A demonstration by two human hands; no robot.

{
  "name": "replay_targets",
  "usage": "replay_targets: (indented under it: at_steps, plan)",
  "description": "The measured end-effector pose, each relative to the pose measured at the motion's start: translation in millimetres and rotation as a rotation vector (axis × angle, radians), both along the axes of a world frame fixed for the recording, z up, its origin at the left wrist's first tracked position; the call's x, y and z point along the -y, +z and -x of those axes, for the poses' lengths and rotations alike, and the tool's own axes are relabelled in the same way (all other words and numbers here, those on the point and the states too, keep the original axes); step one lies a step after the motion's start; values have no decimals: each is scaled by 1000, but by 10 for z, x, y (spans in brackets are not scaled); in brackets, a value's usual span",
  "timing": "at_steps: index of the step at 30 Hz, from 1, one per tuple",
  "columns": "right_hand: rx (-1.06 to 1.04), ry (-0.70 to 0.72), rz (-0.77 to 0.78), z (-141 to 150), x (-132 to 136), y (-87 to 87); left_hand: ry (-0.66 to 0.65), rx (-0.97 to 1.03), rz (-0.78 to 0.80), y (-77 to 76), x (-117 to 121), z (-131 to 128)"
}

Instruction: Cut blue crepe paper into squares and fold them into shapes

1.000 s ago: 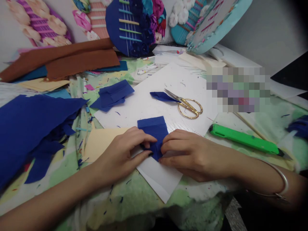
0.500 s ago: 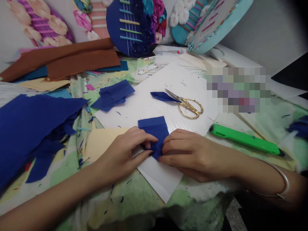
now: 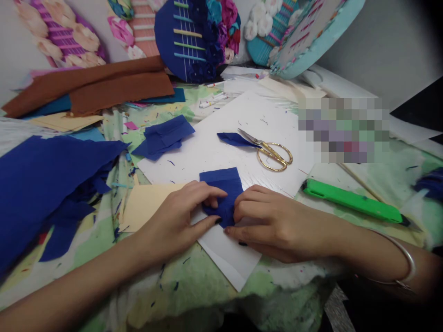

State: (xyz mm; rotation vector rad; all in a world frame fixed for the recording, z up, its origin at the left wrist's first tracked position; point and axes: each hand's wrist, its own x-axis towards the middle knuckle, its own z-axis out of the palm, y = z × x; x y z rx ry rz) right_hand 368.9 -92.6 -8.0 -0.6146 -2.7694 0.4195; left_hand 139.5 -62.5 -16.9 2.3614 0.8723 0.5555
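A small square of dark blue crepe paper [image 3: 221, 178] lies on a white sheet [image 3: 180, 171] in front of me. My left hand [image 3: 194, 205] has its thumb and index finger at the square's lower left edge. At the lower right edge, the bent fingers and thumb of my right hand [image 3: 270, 221] grip the same paper; the near corner between the hands is partly hidden. Just beyond lie gold-handled scissors [image 3: 273, 154], beside a narrow folded blue strip [image 3: 233, 139]. More cut blue pieces [image 3: 164, 136] rest to the left of them.
A green utility knife [image 3: 353, 200] lies to the right, blade out. Large blue crepe paper [image 3: 44, 180] covers the left side, near a cream sheet [image 3: 145, 203]. Brown crepe paper [image 3: 117, 90] and decorated round boards [image 3: 183, 41] stand farther back. Scraps dot the green cloth [image 3: 166, 295].
My right thumb has shifted slightly down and away from the fingers at the blue square's near edge. My left hand stays nearly in place, its fingertips slightly lifted.
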Motion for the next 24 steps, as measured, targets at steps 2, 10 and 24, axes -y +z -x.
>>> replay_targets:
  at_steps: [2,10,24]
  plan:
    - [4,0,-2,0,0,3,10,8,3,3,-7,6]
    - [1,-7,11,1,3,5,21,6,63,48,-63,36]
    - [-4,-13,18,-1,6,3,-68,26,-207,8,-11,108]
